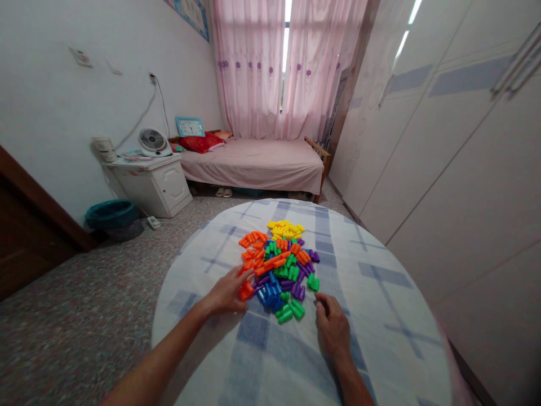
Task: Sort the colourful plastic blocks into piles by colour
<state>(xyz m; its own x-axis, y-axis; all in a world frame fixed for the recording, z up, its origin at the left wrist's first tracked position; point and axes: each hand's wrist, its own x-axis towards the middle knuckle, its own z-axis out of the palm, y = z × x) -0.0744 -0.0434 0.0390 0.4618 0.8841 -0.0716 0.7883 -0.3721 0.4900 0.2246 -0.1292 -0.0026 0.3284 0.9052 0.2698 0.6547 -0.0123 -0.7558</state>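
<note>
A pile of plastic building blocks shaped like joined tubes lies on the round table. My left hand (230,290) is at the pile's left edge, fingers apart and touching the orange blocks (246,291); its fingertips are partly lost among them. On the cloth to the right of the pile rests my right hand (333,324), its fingers curled in with nothing visible in them. Just beyond its fingertips lies a green block (313,282). Blue blocks (269,294), purple blocks (298,291) and more green blocks (291,311) make up the near side. Yellow blocks (285,229) form a group at the far side.
A checked white and blue cloth (291,366) covers the table (397,316). Beyond it stands a bed (262,163) below pink curtains (253,67). At left are a white cabinet (169,183) with a fan (153,141) and a bin (112,214). A wardrobe (422,169) lines the right.
</note>
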